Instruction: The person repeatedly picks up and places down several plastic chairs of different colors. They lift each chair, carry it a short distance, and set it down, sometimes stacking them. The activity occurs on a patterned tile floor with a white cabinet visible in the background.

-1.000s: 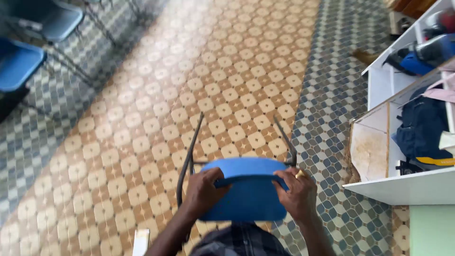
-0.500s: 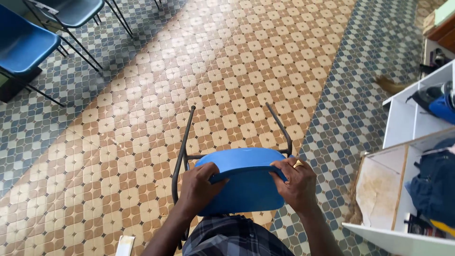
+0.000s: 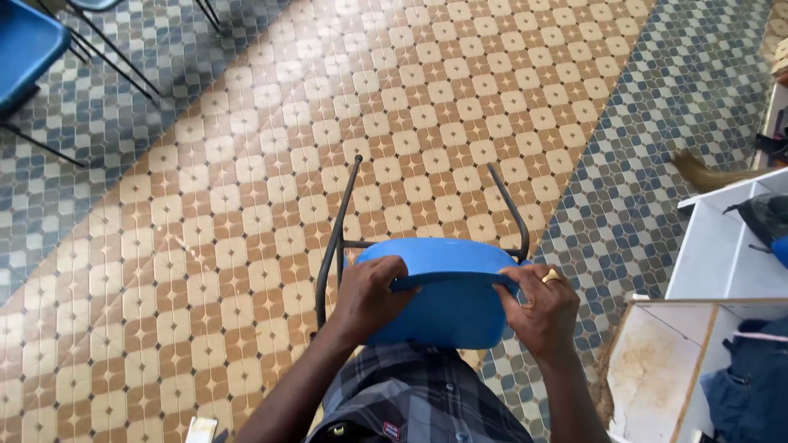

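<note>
The person is carrying a blue plastic chair (image 3: pixel 439 295) upside down at 6 o'clock, its 2 black metal legs (image 3: pixel 341 226) pointing toward 12. The left hand (image 3: pixel 369 297) and right hand (image 3: pixel 546 313) are clamping the seat edge, fingers curled. Next, I judge, it is needing a steady grip past the white shelf (image 3: pixel 722 246) at 3 o'clock.

The chair (image 3: pixel 439 299) hid its own near legs; another blue chair (image 3: pixel 25 45) and the white shelf (image 3: pixel 722 254) were cut off by the edges.

Patterned tan and blue-grey tiled floor (image 3: pixel 246 205), white shelving unit (image 3: pixel 722 254), blue chairs (image 3: pixel 25 45) upper left
</note>
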